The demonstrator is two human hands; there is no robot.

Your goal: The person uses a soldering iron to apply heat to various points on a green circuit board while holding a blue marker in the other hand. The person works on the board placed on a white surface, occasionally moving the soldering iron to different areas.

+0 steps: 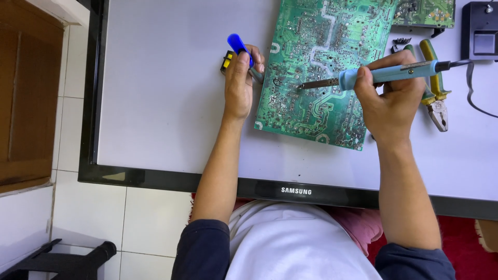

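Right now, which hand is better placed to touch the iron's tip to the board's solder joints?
Right. The right hand grips the soldering iron, its tip over the green circuit board. The left hand holds a blue-tipped tool at the board's left edge.

We observe bright, even, diffuse lighting; the white tabletop (166, 103) reads slightly washed out (no hard glare). Shadows are soft and short. Focus is sharp throughout.

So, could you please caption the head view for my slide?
Right hand touches a soldering iron to a green circuit board; left hand holds a blue-handled tool.
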